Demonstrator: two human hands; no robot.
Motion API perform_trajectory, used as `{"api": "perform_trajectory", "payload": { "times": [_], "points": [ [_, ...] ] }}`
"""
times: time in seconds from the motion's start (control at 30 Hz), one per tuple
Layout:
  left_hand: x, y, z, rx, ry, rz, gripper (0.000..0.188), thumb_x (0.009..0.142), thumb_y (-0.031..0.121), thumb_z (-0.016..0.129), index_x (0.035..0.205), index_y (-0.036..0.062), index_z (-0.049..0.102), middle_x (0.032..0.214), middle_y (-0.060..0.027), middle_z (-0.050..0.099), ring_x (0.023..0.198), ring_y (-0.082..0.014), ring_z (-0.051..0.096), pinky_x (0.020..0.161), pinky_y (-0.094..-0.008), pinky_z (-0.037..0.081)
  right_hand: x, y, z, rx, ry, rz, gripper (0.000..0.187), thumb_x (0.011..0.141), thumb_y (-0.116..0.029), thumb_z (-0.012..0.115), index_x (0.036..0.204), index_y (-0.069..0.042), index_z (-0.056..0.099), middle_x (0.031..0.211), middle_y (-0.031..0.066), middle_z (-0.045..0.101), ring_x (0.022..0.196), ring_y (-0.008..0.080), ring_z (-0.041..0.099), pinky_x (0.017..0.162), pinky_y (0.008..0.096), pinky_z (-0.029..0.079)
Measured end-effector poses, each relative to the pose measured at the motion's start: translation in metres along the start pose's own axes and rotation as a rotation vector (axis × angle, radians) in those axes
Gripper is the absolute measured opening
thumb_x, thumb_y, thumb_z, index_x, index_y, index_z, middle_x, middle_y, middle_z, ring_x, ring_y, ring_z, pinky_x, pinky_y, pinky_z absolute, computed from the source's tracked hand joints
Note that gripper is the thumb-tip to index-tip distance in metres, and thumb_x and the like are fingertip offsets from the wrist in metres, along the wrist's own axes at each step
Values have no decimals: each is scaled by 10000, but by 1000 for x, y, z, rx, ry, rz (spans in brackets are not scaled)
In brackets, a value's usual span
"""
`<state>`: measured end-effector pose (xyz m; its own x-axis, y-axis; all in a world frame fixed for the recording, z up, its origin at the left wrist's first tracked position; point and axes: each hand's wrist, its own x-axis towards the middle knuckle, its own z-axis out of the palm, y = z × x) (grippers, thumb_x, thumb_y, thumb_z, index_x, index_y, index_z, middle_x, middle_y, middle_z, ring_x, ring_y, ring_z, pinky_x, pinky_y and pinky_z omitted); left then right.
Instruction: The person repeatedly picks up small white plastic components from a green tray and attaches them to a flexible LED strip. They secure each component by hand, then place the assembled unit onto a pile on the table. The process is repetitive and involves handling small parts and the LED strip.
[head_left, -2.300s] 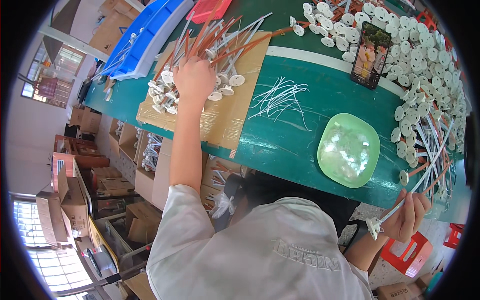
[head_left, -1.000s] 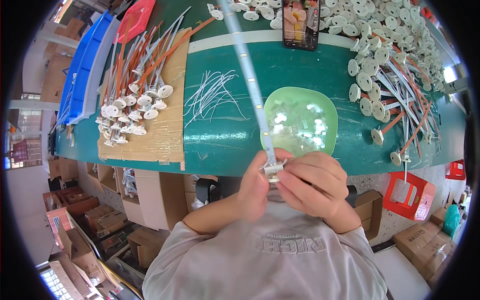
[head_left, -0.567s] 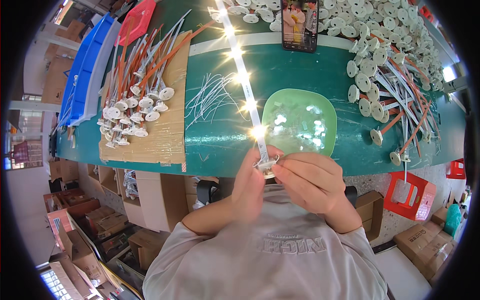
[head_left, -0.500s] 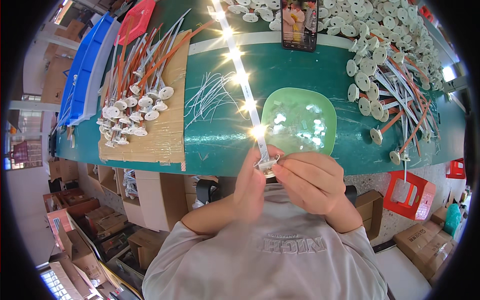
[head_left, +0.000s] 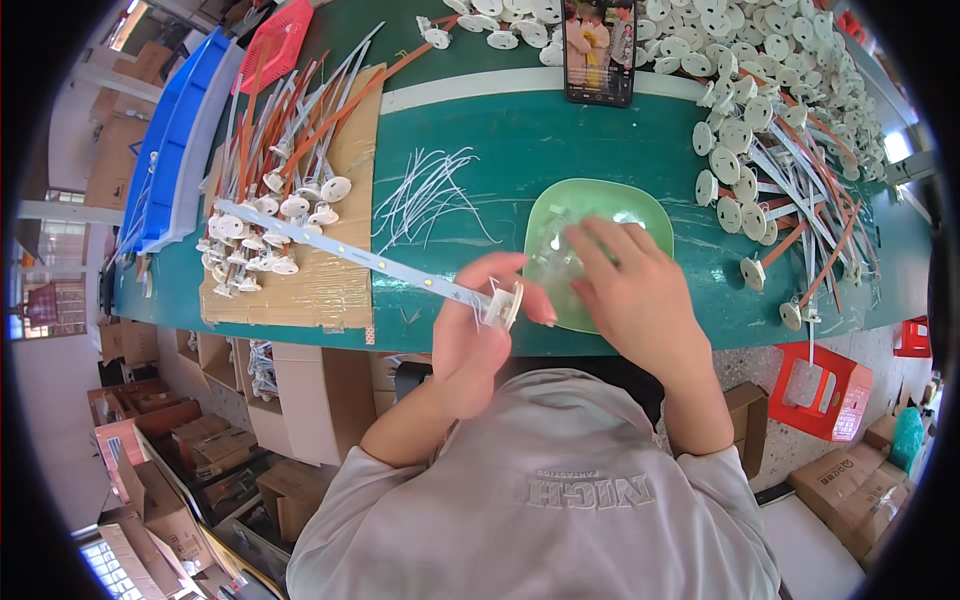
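Note:
My left hand (head_left: 473,340) is closed on an LED light strip (head_left: 345,248) by its round white base. The narrow strip slants up and left from my fingers, unlit, its far end above the cardboard. Thin white wires show beside the base. My right hand (head_left: 640,290) reaches over the green bowl (head_left: 655,208), its fingers apart and bent down toward the small clear pieces (head_left: 560,235) inside. Whether the fingertips touch those pieces I cannot tell.
Loose white wires (head_left: 425,195) lie left of the bowl. Strips with round white bases (head_left: 265,235) rest on cardboard (head_left: 340,290); more are heaped at the right (head_left: 745,150). A phone (head_left: 598,50) stands at the back. A blue bin (head_left: 175,140) and red basket (head_left: 275,45) stand far left.
The strip has gone from lit to dark and swung from upright to slanting left in my left hand. My right hand has left its base and moved up to the bowl.

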<state>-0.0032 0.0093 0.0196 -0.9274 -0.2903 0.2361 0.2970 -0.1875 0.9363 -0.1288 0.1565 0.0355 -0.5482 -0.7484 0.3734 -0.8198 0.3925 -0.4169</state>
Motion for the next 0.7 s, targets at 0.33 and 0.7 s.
{"api": "perform_trajectory", "payload": {
  "times": [0.33, 0.7],
  "points": [
    [-3, -2, 0, 82, -7, 48, 586, 1002, 463, 468, 1303, -37, 416, 923, -161, 617, 870, -231, 587, 813, -389, 456, -5, 17, -2, 291, 18, -46, 114, 751, -18, 707, 865, -26, 714, 860, 92, 684, 796, 272, 645, 662, 368, 526],
    [29, -2, 15, -10, 28, 101, 611, 1029, 488, 360, 1325, -46, 384, 969, -170, 627, 959, -261, 583, 916, -408, 421, -8, 10, -11, 612, 66, 223, 73, 823, -39, 714, 878, 4, 732, 717, 88, 700, 569, 181, 631, 535, 287, 477]
  ]
}}
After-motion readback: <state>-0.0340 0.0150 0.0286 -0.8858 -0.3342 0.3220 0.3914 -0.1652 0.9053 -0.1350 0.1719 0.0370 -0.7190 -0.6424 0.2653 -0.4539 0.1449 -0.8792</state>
